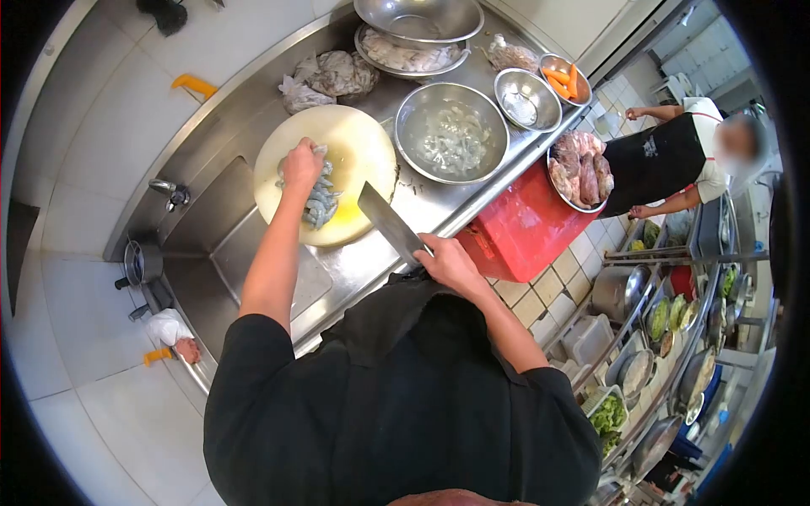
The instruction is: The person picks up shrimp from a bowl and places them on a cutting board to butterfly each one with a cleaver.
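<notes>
On the steel counter, a round white cutting board (pixel 278 139) bears a small pile of grey, raw shrimp (pixel 321 202). My left hand (pixel 302 165) is over the upper part of that pile, its fingers closed round a greyish shrimp that partly shows beside them. A wide-bladed cleaver (pixel 390 224) is in my right hand (pixel 449 266), which is wrapped round its handle. The blade points up and left, its tip near the board's right edge. Right of the board stands a steel bowl (pixel 453 133) with pale pieces in cloudy water.
Behind the board are plastic bags (pixel 333 74) and stacked bowls (pixel 419 18). A small bowl (pixel 528 99), carrots (pixel 561 81) and a bowl of meat (pixel 580 170) by a red container (pixel 527 223) are at the right. A sink (pixel 274 270) lies left; a person (pixel 666 156) stands far right.
</notes>
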`<act>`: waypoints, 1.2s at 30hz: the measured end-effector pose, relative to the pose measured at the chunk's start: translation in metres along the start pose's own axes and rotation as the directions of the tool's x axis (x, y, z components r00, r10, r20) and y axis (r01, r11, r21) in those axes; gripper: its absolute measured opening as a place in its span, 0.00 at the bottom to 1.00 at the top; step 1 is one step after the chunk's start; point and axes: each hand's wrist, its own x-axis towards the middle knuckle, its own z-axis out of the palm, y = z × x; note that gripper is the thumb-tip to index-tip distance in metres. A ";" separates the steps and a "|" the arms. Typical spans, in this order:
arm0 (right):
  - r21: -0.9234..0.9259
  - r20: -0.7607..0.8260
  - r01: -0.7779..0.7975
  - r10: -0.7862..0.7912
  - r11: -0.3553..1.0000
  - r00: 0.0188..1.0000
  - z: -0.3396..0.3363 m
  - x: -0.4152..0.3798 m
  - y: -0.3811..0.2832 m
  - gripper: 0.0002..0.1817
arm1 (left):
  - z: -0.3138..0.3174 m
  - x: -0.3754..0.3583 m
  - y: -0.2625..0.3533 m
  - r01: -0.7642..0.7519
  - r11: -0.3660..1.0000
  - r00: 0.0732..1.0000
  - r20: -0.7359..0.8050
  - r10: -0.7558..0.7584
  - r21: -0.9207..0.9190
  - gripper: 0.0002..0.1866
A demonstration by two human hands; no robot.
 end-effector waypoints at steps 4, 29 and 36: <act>-0.077 -0.139 -0.059 0.048 0.995 0.989 -0.003 0.000 -0.006 0.21 | 0.006 -0.017 0.012 -0.097 0.932 0.904 0.361 0.230 -0.350 0.13; 0.658 0.109 -0.211 0.186 0.723 0.976 0.029 0.069 0.041 0.13 | 0.032 -0.089 0.032 -0.218 0.958 0.930 0.259 0.263 -0.188 0.11; 0.665 0.141 -0.236 0.191 0.708 0.971 0.026 0.060 0.036 0.13 | 0.036 -0.089 0.034 -0.181 0.960 0.941 0.245 0.232 -0.212 0.11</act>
